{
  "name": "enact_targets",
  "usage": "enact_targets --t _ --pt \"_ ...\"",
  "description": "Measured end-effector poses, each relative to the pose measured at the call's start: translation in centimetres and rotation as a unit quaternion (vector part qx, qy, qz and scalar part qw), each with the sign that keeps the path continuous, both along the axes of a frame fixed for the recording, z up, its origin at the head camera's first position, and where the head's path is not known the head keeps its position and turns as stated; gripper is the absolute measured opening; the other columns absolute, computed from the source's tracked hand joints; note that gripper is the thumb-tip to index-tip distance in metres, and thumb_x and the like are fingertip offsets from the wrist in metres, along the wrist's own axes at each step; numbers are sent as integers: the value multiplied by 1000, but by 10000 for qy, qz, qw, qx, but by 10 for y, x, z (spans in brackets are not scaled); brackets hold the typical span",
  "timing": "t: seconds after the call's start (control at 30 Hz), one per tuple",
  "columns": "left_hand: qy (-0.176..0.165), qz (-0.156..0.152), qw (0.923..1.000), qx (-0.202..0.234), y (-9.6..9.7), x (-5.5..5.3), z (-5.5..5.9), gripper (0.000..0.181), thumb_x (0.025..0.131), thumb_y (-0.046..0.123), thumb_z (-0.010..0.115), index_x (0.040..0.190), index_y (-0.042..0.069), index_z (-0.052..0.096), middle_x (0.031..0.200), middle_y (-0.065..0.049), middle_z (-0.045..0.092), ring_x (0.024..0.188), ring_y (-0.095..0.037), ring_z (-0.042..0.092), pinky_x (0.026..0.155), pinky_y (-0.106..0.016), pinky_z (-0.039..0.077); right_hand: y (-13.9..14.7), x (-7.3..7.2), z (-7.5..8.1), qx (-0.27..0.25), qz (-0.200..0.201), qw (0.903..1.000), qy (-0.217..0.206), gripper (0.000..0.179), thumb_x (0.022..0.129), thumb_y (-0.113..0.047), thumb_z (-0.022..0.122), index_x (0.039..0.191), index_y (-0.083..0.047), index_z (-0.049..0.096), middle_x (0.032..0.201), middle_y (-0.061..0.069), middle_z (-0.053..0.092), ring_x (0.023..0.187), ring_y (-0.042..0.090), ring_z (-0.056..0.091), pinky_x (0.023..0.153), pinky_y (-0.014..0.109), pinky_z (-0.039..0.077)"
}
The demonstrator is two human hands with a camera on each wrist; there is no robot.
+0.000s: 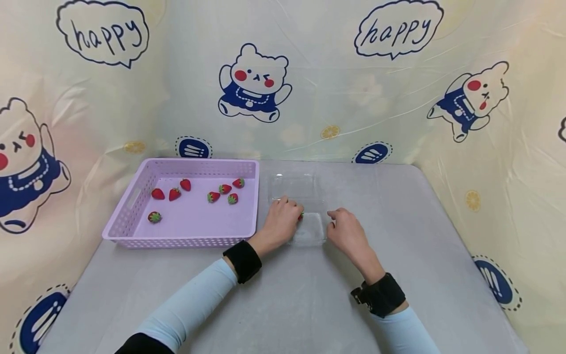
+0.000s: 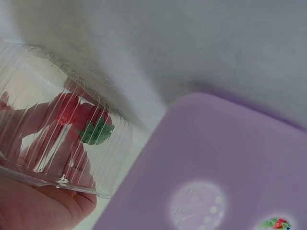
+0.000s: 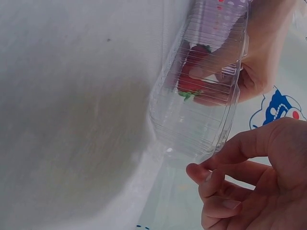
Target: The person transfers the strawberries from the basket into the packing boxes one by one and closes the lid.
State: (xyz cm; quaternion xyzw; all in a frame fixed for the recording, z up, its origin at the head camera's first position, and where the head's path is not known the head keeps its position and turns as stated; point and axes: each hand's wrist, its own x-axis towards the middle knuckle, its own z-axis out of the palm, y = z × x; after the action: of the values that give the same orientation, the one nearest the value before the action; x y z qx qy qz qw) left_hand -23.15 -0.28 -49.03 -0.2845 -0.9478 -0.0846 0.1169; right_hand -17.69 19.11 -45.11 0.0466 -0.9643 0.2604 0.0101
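Note:
A clear plastic box (image 1: 311, 231) stands on the table with its lid (image 1: 294, 186) folded open away from me. My left hand (image 1: 283, 219) reaches into the box and holds a strawberry (image 3: 189, 84) between thumb and fingers. Its green leaves (image 2: 96, 133) show through the ribbed wall in the left wrist view. Close to it, more red with green leaves shows in the right wrist view, seemingly a second strawberry (image 3: 200, 50). At the box's right edge, the fingertips of my right hand (image 1: 349, 233) pinch the rim, the other fingers loosely bent.
On the left sits a purple tray (image 1: 194, 223) with perforated sides and several strawberries (image 1: 174, 194) spread in it. Its right wall is close beside my left hand. A grey cloth covers the table (image 1: 287, 305); a printed curtain (image 1: 318, 98) hangs behind and at the sides.

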Motion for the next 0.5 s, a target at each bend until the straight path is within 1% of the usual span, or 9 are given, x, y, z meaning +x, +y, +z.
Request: enact_targets --t 0.2,0.43,0.5 --pt "-45 -36 10000 35 -1 2 3 10 97 9 72 89 15 74 89 -4 72 86 -27 59 77 -44 50 0 0 -1 26 -8 10000 5 39 91 5 56 127 11 69 123 24 68 94 31 69 71 39 56" --pt "-57 -48 9999 113 -2 1 3 8 96 7 72 95 13 76 91 -5 73 87 -27 60 78 -45 51 1 0 0 39 -7 10000 21 39 91 5 56 127 11 69 124 24 68 101 34 70 76 42 58" --pt "-49 -50 9999 124 -2 1 2 8 96 6 71 96 13 76 91 -6 73 88 -28 61 78 -45 51 0 0 0 48 -9 10000 0 39 91 5 56 127 10 69 124 24 68 100 34 70 75 42 57"
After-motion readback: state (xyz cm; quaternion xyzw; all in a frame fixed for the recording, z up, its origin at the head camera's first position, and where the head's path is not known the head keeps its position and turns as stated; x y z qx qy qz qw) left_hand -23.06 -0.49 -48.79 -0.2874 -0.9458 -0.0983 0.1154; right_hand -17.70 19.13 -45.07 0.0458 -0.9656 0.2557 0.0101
